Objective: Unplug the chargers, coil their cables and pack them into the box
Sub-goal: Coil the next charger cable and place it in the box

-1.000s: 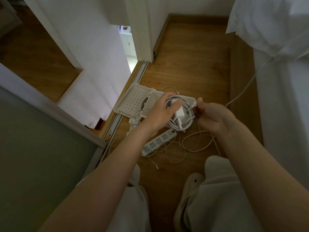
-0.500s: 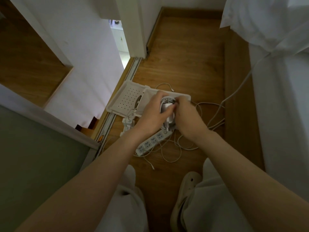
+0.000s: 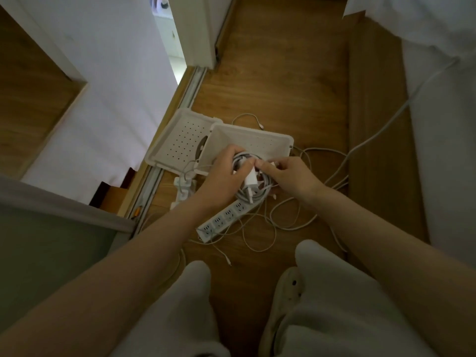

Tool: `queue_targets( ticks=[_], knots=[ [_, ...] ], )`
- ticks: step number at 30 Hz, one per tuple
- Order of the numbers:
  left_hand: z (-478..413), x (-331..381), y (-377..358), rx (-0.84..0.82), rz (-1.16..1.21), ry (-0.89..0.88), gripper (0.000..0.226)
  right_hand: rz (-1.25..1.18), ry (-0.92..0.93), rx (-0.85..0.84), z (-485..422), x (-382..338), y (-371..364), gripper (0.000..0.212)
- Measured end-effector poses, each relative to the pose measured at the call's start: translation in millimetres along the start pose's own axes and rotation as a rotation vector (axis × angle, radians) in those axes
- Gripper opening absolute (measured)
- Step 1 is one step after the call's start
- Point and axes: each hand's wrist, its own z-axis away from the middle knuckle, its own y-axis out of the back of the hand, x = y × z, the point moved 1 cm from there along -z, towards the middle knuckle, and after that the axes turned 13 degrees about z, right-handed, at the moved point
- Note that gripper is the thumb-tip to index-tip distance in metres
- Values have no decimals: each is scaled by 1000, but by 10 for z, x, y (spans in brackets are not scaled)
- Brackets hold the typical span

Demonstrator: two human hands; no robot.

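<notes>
The white charger [image 3: 251,177] and its coiled cable [image 3: 255,195] hang over the near edge of the open box [image 3: 257,136], the left hand [image 3: 221,173] with its grip curled round the coil, thumb on the charger. The right hand [image 3: 293,176] pinches the loose cable end; best to tuck it under a loop so the coil holds before lowering it in.

dim, flat indoor light; brightest at the doorway gap [image 3: 168,42] far up-left of the grip. faint soft shadows just below the grip. the cable coil [image 3: 257,195] held there looks slightly soft; straight lines bow toward the edges.
</notes>
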Motion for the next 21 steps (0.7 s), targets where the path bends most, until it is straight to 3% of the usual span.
queue_targets(
  ticks=[5, 10, 16, 21],
  knots=[
    [-175, -585, -124, -151, -524, 17, 23, 466, 44, -3, -355, 508, -71, 21],
    [-383, -1101, -36, -147, -875, -19, 31, 453, -17, 203, -696, 829, 62, 23],
    [-684, -1529, 145, -124, -960, -79, 47, 492, 27, 403, -1359, 962, 189, 7],
    [-848, -1785, 164, -151, -1049, -122, 26, 625, -37, 395, -1932, 1215, 13, 23]
  ],
)
